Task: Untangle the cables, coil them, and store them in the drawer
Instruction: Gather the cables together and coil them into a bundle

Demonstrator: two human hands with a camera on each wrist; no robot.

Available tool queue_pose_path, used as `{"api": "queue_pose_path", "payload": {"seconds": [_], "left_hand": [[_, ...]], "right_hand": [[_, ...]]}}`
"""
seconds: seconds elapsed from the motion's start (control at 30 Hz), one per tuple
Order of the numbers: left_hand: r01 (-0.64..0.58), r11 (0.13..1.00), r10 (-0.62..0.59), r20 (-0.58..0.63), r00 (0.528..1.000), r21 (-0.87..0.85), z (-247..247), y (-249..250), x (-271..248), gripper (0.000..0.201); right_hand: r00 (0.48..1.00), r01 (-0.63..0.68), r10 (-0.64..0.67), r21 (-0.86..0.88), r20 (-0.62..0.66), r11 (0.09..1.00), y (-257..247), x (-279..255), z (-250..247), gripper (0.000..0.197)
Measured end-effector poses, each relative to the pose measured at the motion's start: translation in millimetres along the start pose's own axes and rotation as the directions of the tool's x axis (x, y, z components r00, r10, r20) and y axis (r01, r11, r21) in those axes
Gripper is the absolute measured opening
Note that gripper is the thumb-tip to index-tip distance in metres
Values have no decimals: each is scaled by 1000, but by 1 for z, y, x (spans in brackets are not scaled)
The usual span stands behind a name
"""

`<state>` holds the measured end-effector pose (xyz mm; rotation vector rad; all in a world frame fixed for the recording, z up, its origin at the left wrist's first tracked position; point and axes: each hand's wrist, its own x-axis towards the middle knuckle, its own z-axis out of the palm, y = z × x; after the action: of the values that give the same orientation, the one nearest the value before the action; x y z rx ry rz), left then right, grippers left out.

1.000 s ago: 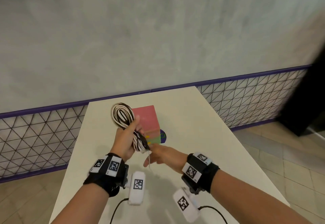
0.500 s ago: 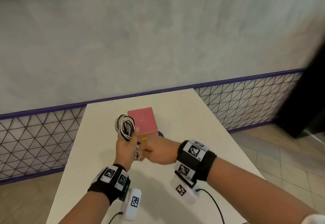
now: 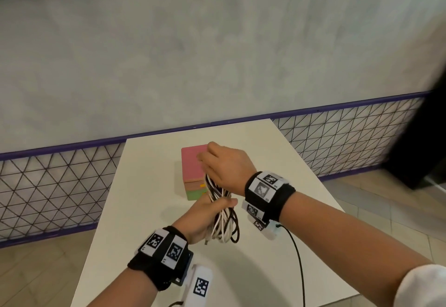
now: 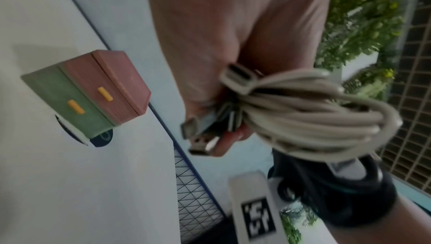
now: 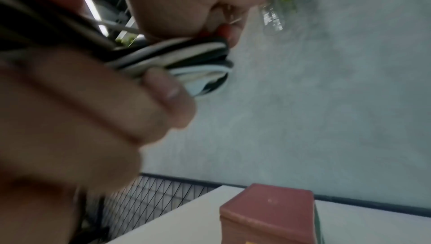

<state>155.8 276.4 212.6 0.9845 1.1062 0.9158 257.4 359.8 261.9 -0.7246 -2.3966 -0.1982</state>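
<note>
A coiled bundle of white and dark cables [image 3: 223,219] hangs in the air above the white table [image 3: 277,157], in front of the small drawer box [image 3: 193,162]. My left hand [image 3: 205,212] grips the bundle around its middle, thumb across the strands. My right hand [image 3: 224,164] grips the bundle's upper end from above. In the left wrist view the white coil [image 4: 314,115] and several USB plugs [image 4: 200,137] stick out of my fist. The right wrist view has the cable loops [image 5: 186,60] pinched between my fingers. The drawer box [image 4: 93,93] has a pink and a green drawer, both closed.
The drawer box [image 5: 268,213] stands mid-table on a dark round mat [image 4: 102,137]. A wall with a purple-edged mesh panel [image 3: 60,186] runs behind the table. A black lead [image 3: 298,258] trails from my right wrist over the table's near part.
The bundle has turned from upright to hanging lower and nearer. My right hand rose from beside the left hand to grip the bundle's top end.
</note>
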Motion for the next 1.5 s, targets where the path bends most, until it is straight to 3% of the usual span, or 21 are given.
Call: {"api": "queue_pose_path", "payload": {"seconds": [0.1,0.2,0.3,0.47,0.53,0.6,0.63,0.7,0.73,0.77,0.87,0.93,1.0,1.1,1.13,1.2,1.23,1.3,1.37,1.5], "left_hand": [[6,1000,-6,-45,999,0,-2,3,2,5],[30,997,-27,-44,999,72,-2,1,1,5],[24,989,-11,-84,996,146,1,2,0,9],[-45,971,94,-200,975,235,1,2,10,11],[-46,966,113,-252,961,256,0,2,15,21],[-24,977,90,-308,947,210,1,7,14,15],[-7,987,61,-329,942,162,-1,8,15,11],[-5,998,28,-356,934,67,-4,11,15,16],[-32,999,43,-363,931,36,-5,12,16,25],[-81,997,82,-368,926,19,-7,11,19,32],[-159,987,137,-400,906,-21,-4,16,21,27],[-164,986,151,-390,909,-1,0,17,22,30],[-163,986,160,-327,931,19,7,18,19,29],[-126,989,141,-266,953,75,4,17,19,21],[-93,991,115,-271,956,93,0,17,21,34],[-18,994,48,-297,954,105,-14,11,32,80],[14,994,19,-304,952,106,-20,7,36,88],[28,995,0,-295,955,91,-22,9,37,68],[24,996,-2,-261,965,84,-24,12,37,44],[-173,980,128,-348,929,-100,-33,35,36,27]], "right_hand": [[998,-61,64,-110,18,992,-4,-5,2,46],[949,-204,218,-84,226,975,-4,-2,-3,54],[874,-261,251,-34,415,965,-5,5,-5,37],[895,-310,285,20,344,950,-5,14,-1,31],[881,-393,333,128,337,911,-4,18,2,28],[840,-538,424,409,339,737,-2,21,2,35],[796,-599,499,573,343,560,2,21,1,41],[642,-647,600,757,477,91,10,16,-6,51],[572,-667,570,739,590,-95,12,9,-10,55],[529,-709,497,680,688,-186,14,0,-9,57],[497,-829,214,533,841,-169,1,-26,8,65],[496,-828,112,508,861,-238,-10,-34,21,67],[507,-812,75,505,859,-292,-11,-34,22,58],[521,-831,-13,504,853,-234,-5,-33,14,30],[496,-851,-22,481,868,-209,-3,-34,14,23],[416,-899,17,414,909,-144,-4,-36,17,13],[372,-918,62,377,926,-122,-7,-36,19,7],[324,-937,157,340,933,-85,-11,-34,22,5],[320,-937,210,342,924,-75,-12,-32,22,6],[269,-955,104,279,957,-96,-14,-35,23,14]]}}
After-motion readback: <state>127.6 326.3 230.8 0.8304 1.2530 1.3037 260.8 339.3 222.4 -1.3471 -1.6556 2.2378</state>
